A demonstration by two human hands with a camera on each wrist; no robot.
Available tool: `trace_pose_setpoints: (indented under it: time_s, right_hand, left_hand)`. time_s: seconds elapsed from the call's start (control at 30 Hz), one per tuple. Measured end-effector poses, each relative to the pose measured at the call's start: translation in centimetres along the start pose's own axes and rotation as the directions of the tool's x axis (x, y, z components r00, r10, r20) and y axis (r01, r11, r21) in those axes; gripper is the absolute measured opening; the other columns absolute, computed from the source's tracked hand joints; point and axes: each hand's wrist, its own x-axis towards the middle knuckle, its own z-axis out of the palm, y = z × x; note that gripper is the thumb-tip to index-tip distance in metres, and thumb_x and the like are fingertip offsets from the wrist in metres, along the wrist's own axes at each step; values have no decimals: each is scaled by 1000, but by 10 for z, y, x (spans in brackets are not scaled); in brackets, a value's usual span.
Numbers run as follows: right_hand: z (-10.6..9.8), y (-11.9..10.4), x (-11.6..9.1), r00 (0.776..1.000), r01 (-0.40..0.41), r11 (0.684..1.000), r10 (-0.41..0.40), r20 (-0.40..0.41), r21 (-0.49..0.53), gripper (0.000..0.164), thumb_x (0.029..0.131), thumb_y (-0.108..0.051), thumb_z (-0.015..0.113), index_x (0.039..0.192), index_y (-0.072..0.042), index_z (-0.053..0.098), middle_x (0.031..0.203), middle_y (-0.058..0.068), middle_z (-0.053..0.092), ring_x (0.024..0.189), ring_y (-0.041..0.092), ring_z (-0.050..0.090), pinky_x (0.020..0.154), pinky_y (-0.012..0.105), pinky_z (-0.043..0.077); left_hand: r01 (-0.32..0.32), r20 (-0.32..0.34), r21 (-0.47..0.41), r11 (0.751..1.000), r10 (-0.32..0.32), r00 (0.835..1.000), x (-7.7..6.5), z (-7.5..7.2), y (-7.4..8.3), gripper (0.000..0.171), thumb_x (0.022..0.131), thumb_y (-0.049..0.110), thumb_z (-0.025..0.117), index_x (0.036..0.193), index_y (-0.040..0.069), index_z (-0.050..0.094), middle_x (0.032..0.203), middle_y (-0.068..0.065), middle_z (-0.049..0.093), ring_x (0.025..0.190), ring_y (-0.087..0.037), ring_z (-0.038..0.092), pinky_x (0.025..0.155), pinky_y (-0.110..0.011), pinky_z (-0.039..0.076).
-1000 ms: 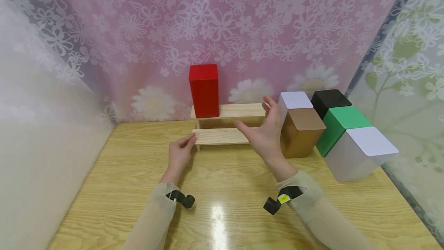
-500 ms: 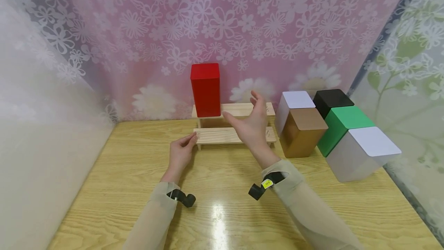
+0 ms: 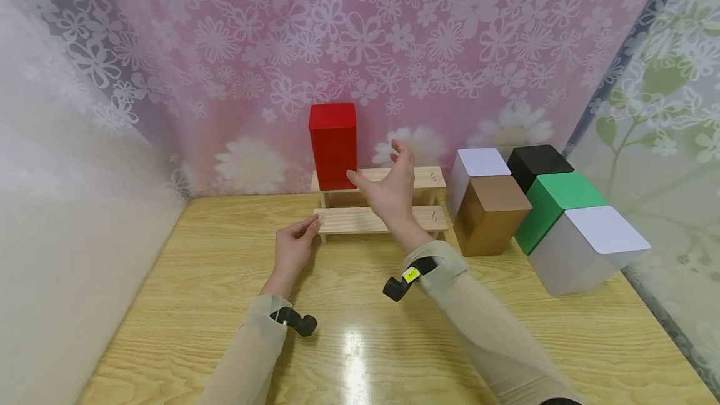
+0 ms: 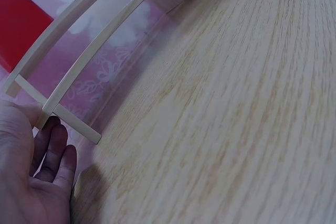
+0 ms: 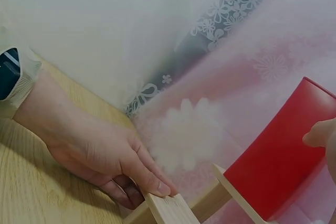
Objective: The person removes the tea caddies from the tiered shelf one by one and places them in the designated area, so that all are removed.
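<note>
A small two-step wooden rack (image 3: 354, 220) stands at the back of the table, and a tall red box (image 3: 334, 156) sits upright on the left of its upper step. My left hand (image 3: 294, 249) pinches the left end of the lower step between thumb and fingers; the left wrist view shows the thumb on top of the slat (image 4: 79, 69). My right hand (image 3: 389, 195) is raised over the rack with thumb and fingers spread apart, holding nothing. Its thumb overlaps the red box's lower right side in the head view. The right wrist view shows only that thumb (image 5: 317, 134) before the red box.
Right of the rack, several boxes stand together on the table (image 3: 225, 330): a white box (image 3: 480, 161), a brown box (image 3: 492, 217), a black box (image 3: 539, 160), a green box (image 3: 562, 195) and a nearer white box (image 3: 604, 230). A pink flowered curtain (image 3: 394, 49) hangs behind.
My right hand has moved left across the rack, from beside the white and brown boxes towards the red box, fingers still spread. My left hand has kept its grip on the lower step.
</note>
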Motion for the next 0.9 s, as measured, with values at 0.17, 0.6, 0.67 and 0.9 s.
trace_pose_setpoints:
  time_s: [0.17,0.6,0.67,0.9]
  right_hand:
    - [18,-5,3,1000,-3,1000,3,12,10,98,82,-25,94,156,-7,33,154,10,41,138,32,43,109,44,47]
    - [59,-20,10,999,-38,999,37,-25,-26,102,79,-34,93,156,-6,31,153,16,42,142,35,42,113,51,43]
    - [64,-22,13,999,-43,998,42,-31,-49,103,79,-35,93,156,-6,31,151,15,43,140,33,43,111,50,44]
    - [78,-22,19,998,-51,994,47,-50,-94,103,78,-34,94,156,-9,31,147,9,44,135,25,45,105,45,49]
  left_hand:
    - [24,-2,45,999,-24,1000,-2,-3,-1,28,101,22,76,125,7,79,125,-9,75,115,-20,69,86,-22,58]
    - [1,-6,53,999,0,1000,1,-4,-3,27,101,23,77,123,7,80,123,-7,76,113,-18,70,85,-22,58]
    - [-1,-6,45,999,2,1000,1,-4,-3,26,101,22,77,123,7,80,122,-8,76,112,-18,70,84,-22,58]
    - [-10,-5,23,1000,10,1000,0,-2,2,24,101,19,76,122,6,80,121,-7,77,112,-19,70,84,-22,59]
